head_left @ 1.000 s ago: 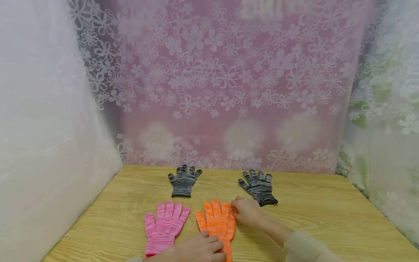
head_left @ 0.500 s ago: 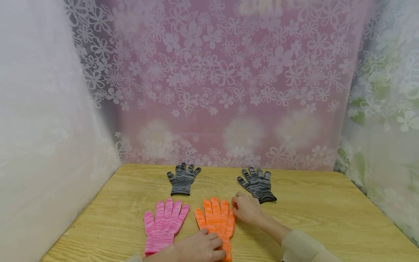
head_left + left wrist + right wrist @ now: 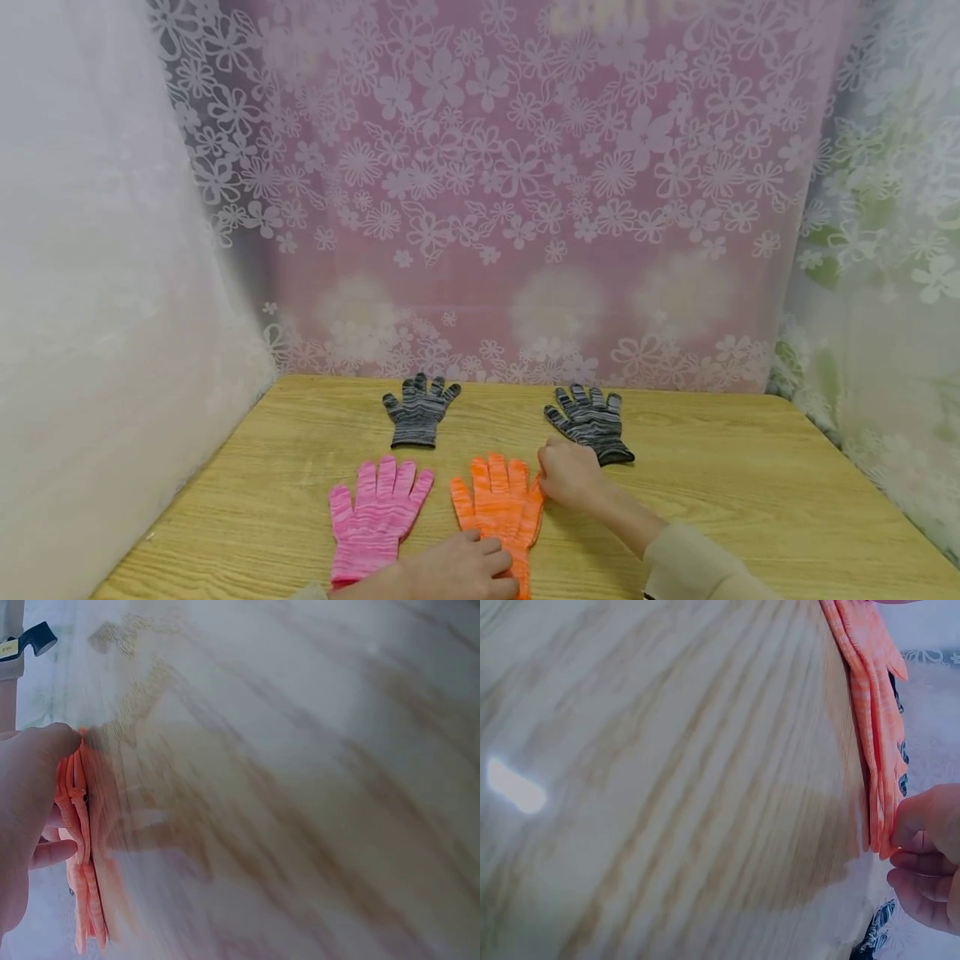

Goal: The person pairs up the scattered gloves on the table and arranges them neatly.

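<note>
An orange knit glove lies flat on the table, its fingers pointing away. My left hand is over its cuff, bent fingers gripping the fabric. In the left wrist view, the left hand is at the layered orange glove, fingertips down by the table. My right hand pinches the tip of the glove's rightmost finger. The right wrist view shows that right hand with thumb and forefinger at the end of the orange glove.
A pink knit glove lies to the left, its cuff partly behind my left forearm. Two grey-black gloves lie farther back, one left and one right. Flower-patterned curtains enclose the wooden table.
My right hand has shifted slightly right, drawing the orange glove's finger outward. The orange glove's upper part has shifted slightly right too. My left hand stays at the cuff.
</note>
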Motion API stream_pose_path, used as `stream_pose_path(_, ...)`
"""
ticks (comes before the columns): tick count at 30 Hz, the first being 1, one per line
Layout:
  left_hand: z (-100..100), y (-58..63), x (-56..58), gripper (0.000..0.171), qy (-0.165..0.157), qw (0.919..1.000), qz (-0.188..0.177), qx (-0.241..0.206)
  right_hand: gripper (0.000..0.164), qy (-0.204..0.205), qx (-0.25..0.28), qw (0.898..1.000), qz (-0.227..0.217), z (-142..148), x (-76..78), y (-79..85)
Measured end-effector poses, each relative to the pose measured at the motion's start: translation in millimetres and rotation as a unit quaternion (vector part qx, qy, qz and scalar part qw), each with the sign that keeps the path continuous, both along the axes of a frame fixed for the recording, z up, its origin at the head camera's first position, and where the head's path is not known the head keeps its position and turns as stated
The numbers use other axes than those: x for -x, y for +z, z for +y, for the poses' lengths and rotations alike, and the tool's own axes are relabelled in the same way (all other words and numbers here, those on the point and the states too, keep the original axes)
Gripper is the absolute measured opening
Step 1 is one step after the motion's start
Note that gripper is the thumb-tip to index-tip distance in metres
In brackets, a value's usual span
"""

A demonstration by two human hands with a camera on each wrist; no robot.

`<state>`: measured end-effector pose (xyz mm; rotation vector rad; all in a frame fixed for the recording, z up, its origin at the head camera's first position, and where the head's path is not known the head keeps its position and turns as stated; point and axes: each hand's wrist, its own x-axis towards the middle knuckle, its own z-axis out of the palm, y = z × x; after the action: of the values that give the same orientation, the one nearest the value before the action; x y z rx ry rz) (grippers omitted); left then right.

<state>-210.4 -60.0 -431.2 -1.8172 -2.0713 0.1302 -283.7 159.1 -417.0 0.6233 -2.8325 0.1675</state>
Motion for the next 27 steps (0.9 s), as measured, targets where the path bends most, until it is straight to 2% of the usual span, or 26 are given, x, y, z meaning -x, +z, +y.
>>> stream_pose_path(3, -2.2, 5.3, -1.6, 0.018, -0.015, 0.9998, -0.013, 0.004, 0.025, 0.001, -0.008, 1.000, 0.005, -0.9, -0.3, 0.4)
stream_pose_path(9, -0.8, 9.0, -2.2, 0.019, -0.002, 0.9993, -0.030, 0.023, 0.021, 0.014, -0.027, 0.999, 0.016, -1.8, -2.7, 0.6)
stream_pose_path(13, -1.2, 8.2, -0.7, 0.020, -0.003, 0.9988, -0.043, 0.024, 0.025, 0.017, -0.035, 0.999, 0.024, -2.1, -3.2, 3.4)
stream_pose_path(16, -1.4, 6.9, 0.4, 0.020, -0.005, 0.9989, -0.043, 0.020, 0.022, 0.028, -0.009, 0.999, 0.026, -5.1, -2.2, 8.1)
stream_pose_path(20, -1.6, 6.4, 1.1, 0.020, -0.009, 0.9990, -0.042, 0.010, 0.004, 0.054, 0.038, 0.998, 0.007, -13.4, 3.7, 12.3)
stream_pose_path(22, -1.8, 6.2, 1.3, 0.020, -0.010, 0.9990, -0.042, 0.006, 0.009, 0.067, 0.036, 0.997, -0.006, -17.2, 7.9, 12.5)
stream_pose_path(27, -2.3, 6.7, 0.4, 0.020, -0.005, 0.9993, -0.036, 0.013, 0.010, 0.108, 0.002, 0.994, -0.005, -22.7, 13.9, 5.6)
